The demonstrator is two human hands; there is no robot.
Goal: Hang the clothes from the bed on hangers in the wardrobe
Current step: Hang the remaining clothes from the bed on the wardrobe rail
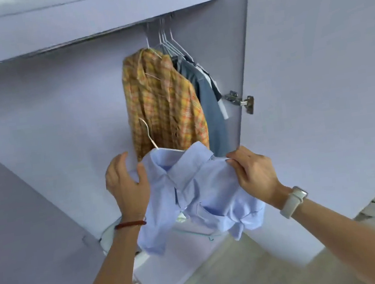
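Note:
A light blue collared shirt (198, 193) sits on a white wire hanger (149, 137), whose hook sticks up above the collar. My left hand (125, 185) holds the shirt's left shoulder, thumb over the cloth. My right hand (255, 173) pinches the right shoulder seam. I hold the shirt in front of the open wardrobe, below the rail. On the rail hang a yellow-orange plaid shirt (164, 102) and several blue and grey garments (210, 105) on white hangers (168, 39).
The wardrobe shelf (84, 19) runs overhead. The open wardrobe door (316, 77) stands at right with a metal hinge (240, 101). A white round object (108, 238) lies low inside the wardrobe. Pale floor (258, 270) shows below.

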